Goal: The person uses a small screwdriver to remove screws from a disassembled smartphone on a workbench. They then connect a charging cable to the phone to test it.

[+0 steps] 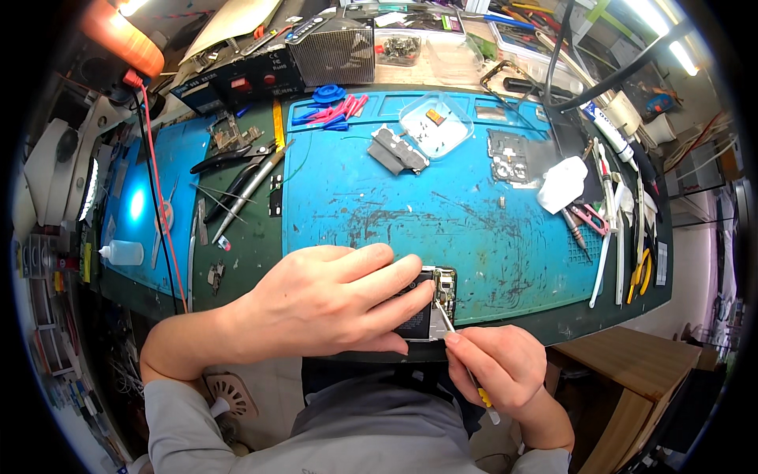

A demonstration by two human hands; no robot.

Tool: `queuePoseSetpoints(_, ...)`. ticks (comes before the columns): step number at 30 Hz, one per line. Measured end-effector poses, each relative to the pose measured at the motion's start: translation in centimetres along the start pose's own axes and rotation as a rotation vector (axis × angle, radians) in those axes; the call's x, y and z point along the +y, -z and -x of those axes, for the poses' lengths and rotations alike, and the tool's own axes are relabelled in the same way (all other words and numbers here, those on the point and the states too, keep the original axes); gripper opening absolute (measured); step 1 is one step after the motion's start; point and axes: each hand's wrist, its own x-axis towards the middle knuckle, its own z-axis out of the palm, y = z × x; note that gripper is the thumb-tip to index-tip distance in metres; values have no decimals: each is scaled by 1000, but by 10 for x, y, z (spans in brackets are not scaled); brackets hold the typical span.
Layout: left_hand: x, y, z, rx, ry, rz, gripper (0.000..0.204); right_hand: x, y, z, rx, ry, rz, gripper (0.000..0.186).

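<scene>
An opened smartphone (444, 304) lies at the near edge of the blue mat, its black battery and small circuit parts exposed. My left hand (335, 296) reaches across it, fingers toward the far side and thumb by the near edge, holding the phone and hiding its left part. In my right hand (501, 365) is a thin metal-shafted hand tool (446, 320) with a yellow band on its handle. The tool's tip points into the phone's right-hand part, close to my left index fingertip; its exact contact point is too small to see.
Beyond the phone are a clear plastic tray (458, 142) with small parts, grey metal plates (395, 152) and pink and blue clips (335, 110). Pliers (229, 193) lie left; crumpled white tissue (562, 186) and yellow-handled tweezers (641, 272) lie right. A black cable arcs over the upper right.
</scene>
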Motion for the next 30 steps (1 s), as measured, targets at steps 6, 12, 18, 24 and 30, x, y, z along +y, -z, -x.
queuePoseSetpoints(6, 0, 0, 0, 9, 3, 19, 57, 2, -5, 3, 29, 84, 67, 30)
queuePoseSetpoints(12, -1, 8, -8, 34, 81, 160, 50, 4, -8, 5, 53, 116, 99, 25)
queuePoseSetpoints(18, -18, -4, -28, 62, 142, 280, 24, 6, -10, 5, 76, 154, 116, 26)
queuePoseSetpoints(24, -37, 6, -56, -167, -78, 279, 20, 8, -11, 7, 104, 158, 101, 28)
queuePoseSetpoints(30, -36, 10, -63, -227, -325, 15, 18, 9, -13, 7, 129, 174, 95, 28)
